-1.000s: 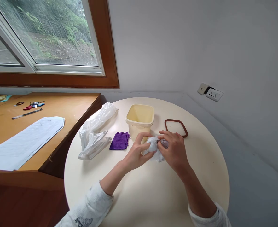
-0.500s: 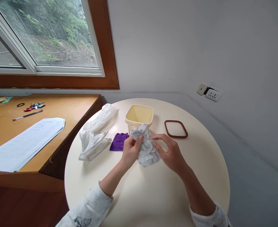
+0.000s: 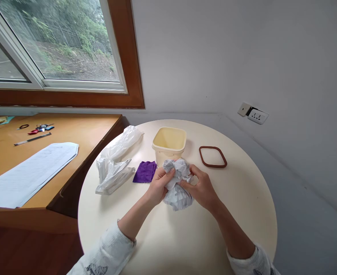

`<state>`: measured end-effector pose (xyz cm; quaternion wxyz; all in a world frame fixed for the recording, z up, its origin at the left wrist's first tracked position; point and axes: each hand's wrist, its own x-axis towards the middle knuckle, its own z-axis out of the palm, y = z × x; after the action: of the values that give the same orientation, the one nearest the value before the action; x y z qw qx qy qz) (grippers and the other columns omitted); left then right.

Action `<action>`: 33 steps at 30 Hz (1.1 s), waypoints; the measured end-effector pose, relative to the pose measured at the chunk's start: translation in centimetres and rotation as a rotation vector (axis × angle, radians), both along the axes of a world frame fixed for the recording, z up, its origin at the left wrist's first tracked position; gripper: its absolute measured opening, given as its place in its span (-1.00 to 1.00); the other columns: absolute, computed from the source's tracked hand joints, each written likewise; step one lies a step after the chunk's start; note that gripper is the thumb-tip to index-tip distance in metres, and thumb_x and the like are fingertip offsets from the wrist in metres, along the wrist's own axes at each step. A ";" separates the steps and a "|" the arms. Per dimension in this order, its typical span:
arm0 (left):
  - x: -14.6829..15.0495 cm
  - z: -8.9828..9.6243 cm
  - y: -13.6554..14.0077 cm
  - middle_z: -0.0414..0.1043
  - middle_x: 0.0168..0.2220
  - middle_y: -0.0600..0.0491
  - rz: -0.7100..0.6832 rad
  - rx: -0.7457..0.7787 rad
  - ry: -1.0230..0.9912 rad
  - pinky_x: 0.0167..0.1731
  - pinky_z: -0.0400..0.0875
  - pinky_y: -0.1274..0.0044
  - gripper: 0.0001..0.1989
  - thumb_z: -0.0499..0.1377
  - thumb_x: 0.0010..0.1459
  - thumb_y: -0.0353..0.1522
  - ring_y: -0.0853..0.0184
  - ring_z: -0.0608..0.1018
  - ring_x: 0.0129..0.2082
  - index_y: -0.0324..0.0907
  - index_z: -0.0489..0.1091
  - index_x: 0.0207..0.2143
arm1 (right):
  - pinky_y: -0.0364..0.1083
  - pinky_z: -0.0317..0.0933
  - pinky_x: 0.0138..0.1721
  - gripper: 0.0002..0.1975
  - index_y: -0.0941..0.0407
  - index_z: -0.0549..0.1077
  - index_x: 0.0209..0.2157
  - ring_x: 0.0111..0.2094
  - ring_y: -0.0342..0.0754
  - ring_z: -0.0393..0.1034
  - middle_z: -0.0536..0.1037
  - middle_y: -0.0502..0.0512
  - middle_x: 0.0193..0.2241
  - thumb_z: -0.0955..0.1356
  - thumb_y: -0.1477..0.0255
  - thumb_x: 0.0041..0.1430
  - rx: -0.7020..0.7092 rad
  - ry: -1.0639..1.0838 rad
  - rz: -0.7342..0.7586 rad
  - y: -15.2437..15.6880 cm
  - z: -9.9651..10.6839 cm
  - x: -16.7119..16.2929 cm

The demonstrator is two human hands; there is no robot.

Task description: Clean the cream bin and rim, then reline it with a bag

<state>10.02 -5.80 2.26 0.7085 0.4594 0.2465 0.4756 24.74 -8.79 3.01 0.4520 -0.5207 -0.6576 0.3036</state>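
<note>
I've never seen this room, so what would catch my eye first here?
Both hands, left hand and right hand, grip a crumpled grey cloth at the middle of the round table. Just behind it stands an open cream tub, with a purple cloth to its left and a brown ring to its right.

On the table [image 3: 243, 214], the tub [image 3: 169, 144] stands between cloth [image 3: 145, 171] and, seemingly flat, ring [image 3: 213, 156].

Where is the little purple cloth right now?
In the head view, the purple cloth lies flat on the round table, left of the hands, between the crumpled plastic bag and the cream tub.
</note>
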 end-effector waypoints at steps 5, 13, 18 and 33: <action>-0.1 0.6 -0.1 0.44 -0.24 -0.02 -0.027 0.098 0.064 -0.29 0.35 0.48 -0.55 0.16 0.06 -0.14 0.22 0.49 -0.25 -0.16 0.32 -0.04 | -0.05 0.26 -0.20 -0.67 0.08 0.37 -0.14 -0.20 -0.02 0.35 0.48 0.04 -0.27 0.36 0.40 -0.02 -0.016 -0.030 0.047 0.0 0.3 0.1; -0.2 0.7 -0.3 0.34 -0.04 -0.08 -0.005 0.261 0.136 0.00 0.20 0.43 -0.61 0.07 0.14 -0.17 0.17 0.37 -0.01 -0.18 0.30 -0.03 | -0.12 0.27 -0.26 -0.86 0.10 0.42 -0.37 -0.28 -0.07 0.36 0.49 -0.02 -0.40 0.35 0.52 -0.06 0.006 -0.088 0.161 -0.6 1.4 -0.2; -0.7 0.2 0.3 0.30 -0.01 -0.11 0.077 0.308 0.062 -0.03 0.21 0.39 -0.60 0.00 0.18 -0.13 0.16 0.35 -0.02 -0.20 0.32 -0.07 | -0.15 0.23 -0.38 -0.94 0.13 0.43 -0.46 -0.41 -0.10 0.35 0.46 -0.05 -0.49 0.33 0.53 -0.06 -0.071 0.123 0.201 0.3 1.5 1.5; -0.2 -4.3 1.7 0.14 -0.60 0.15 0.284 0.248 0.615 -0.49 0.13 0.56 -0.76 -0.02 0.13 -0.23 0.39 0.26 -0.55 -0.20 0.28 -0.43 | -0.11 0.18 -0.36 -0.75 0.17 0.45 -0.39 -0.41 -0.09 0.32 0.49 0.05 -0.45 0.36 0.32 -0.13 0.258 0.057 -0.564 19.6 3.9 14.0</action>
<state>9.78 -4.08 -2.01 0.4672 0.6245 0.4500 0.4351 38.78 10.80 6.91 0.5989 -0.6122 -0.5074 0.0948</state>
